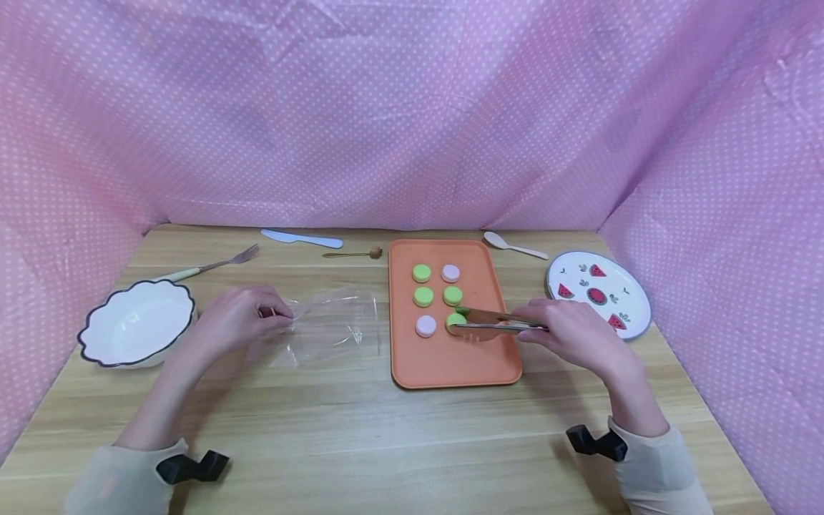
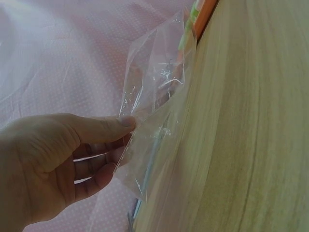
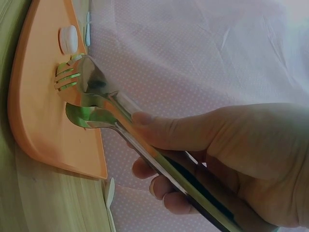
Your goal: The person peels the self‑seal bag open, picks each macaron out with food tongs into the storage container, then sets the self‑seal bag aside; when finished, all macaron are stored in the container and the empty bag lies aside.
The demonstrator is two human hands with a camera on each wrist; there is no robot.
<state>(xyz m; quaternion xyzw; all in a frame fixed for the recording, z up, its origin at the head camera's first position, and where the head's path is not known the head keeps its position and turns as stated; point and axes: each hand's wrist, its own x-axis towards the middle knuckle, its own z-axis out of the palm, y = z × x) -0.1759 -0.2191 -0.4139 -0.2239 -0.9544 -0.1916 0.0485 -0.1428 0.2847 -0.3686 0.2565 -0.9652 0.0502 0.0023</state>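
My left hand (image 1: pixel 239 320) pinches the edge of a clear plastic bag (image 2: pixel 157 92) between thumb and fingers, left of the orange tray (image 1: pixel 431 365). The bag's mouth stands partly apart in the left wrist view. In my right hand (image 1: pixel 576 336) are metal tongs (image 3: pixel 149 150), one end a fork shape and the other a spoon shape. Their tips sit around a green macaron (image 1: pixel 455 321) at the tray's lower right of the group; whether they press it is unclear. Several other green and pale pink macarons, such as a pink macaron (image 1: pixel 425 326), lie in two columns on the tray.
A white scalloped bowl (image 1: pixel 138 322) stands at the left, beside a fork (image 1: pixel 212 265). Along the back lie a knife (image 1: pixel 302 239), a small gold spoon (image 1: pixel 350 254) and a pale spoon (image 1: pixel 515 246). A watermelon-patterned plate (image 1: pixel 634 300) is at the right. Pink curtains enclose the table.
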